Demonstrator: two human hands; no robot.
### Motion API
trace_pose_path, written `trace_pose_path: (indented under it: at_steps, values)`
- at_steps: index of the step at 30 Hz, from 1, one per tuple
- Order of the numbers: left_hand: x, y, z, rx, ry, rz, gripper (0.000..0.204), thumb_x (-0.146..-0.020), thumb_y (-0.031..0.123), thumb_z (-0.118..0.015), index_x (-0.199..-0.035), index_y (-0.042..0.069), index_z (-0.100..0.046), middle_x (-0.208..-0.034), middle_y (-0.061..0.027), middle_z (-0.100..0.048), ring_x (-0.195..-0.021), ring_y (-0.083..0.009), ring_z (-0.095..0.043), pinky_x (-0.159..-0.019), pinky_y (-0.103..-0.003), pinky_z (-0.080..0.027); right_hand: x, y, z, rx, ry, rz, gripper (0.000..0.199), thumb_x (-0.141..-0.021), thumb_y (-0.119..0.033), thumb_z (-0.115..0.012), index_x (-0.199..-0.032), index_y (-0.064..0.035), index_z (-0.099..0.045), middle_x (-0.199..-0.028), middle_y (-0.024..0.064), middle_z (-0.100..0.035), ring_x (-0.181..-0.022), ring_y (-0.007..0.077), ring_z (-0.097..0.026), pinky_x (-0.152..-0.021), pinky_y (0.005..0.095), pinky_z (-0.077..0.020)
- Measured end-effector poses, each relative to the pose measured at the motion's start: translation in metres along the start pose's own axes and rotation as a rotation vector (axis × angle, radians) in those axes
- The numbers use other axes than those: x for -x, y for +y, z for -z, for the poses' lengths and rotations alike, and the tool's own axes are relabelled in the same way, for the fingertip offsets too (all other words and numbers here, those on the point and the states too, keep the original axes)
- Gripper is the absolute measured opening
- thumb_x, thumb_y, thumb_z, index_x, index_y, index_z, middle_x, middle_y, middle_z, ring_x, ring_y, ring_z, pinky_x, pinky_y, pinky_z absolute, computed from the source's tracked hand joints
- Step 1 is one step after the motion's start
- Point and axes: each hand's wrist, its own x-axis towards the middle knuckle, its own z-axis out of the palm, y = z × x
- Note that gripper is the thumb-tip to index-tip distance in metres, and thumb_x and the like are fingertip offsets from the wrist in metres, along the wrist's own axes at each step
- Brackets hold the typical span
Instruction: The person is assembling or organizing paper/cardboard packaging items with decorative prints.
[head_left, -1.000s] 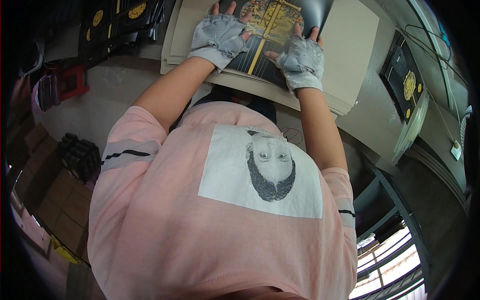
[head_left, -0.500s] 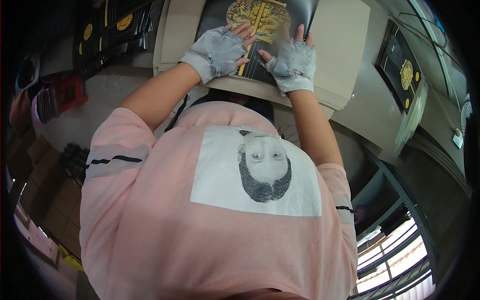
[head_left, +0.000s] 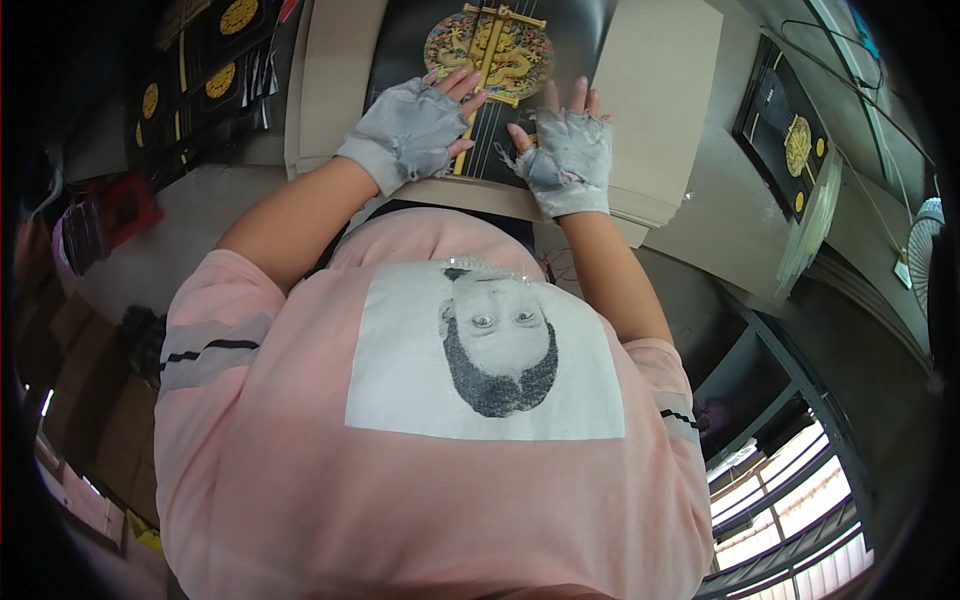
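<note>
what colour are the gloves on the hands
Grey, fingerless, on both the left hand and right hand, pressing a black sheet; head view.

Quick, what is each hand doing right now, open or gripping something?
Left hand: open, lying flat on the black sheet with the gold emblem.
Right hand: open, flat on the same sheet.

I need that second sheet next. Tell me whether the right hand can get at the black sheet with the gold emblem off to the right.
Probably yes. The right hand lies flat on the black dragon sheet; the black sheet with the gold emblem lies uncovered to its right, nothing between but bare table, though it would need a stretch.
</note>
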Motion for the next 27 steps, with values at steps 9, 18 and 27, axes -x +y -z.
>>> trace_pose_path:
  at_steps: [9,18,27]
  values:
    - [-0.004,-0.001,0.005,0.074,-0.069,0.012,0.071,-0.097,0.046,-0.056,-0.155,0.007,-0.042,-0.165,-0.014,-0.036,-0.154,-0.026,-0.031,-0.125,-0.045,-0.026,-0.044,0.015,0.009,0.02,-0.046,0.02,0.078,-0.094,-0.067,-0.054,-0.157,-0.0205,-0.045,-0.165,0.0221,-0.033,-0.15,0.0481,-0.032,-0.117,0.0674,-0.0276]
    - [-0.01,-0.002,0.009,0.138,-0.196,0.041,0.074,-0.095,0.048,-0.058,-0.155,0.009,-0.042,-0.166,-0.0129,-0.035,-0.155,-0.0259,-0.03,-0.125,-0.046,-0.024,-0.207,0.048,0.049,-0.144,-0.05,-0.064,0.072,-0.095,-0.048,-0.061,-0.151,-0.0037,-0.048,-0.158,0.0305,-0.038,-0.151,0.0465,-0.03,-0.124,0.0564,-0.0226]
    - [-0.006,0.0,0.011,0.192,-0.186,0.074,0.075,-0.094,0.05,-0.061,-0.155,0.011,-0.043,-0.166,-0.0118,-0.035,-0.155,-0.0246,-0.029,-0.125,-0.046,-0.024,-0.307,0.084,0.039,0.05,0.177,-0.021,0.073,-0.098,-0.052,-0.055,-0.153,-0.0041,-0.046,-0.16,0.0264,-0.04,-0.148,0.0408,-0.038,-0.122,0.0502,-0.0296]
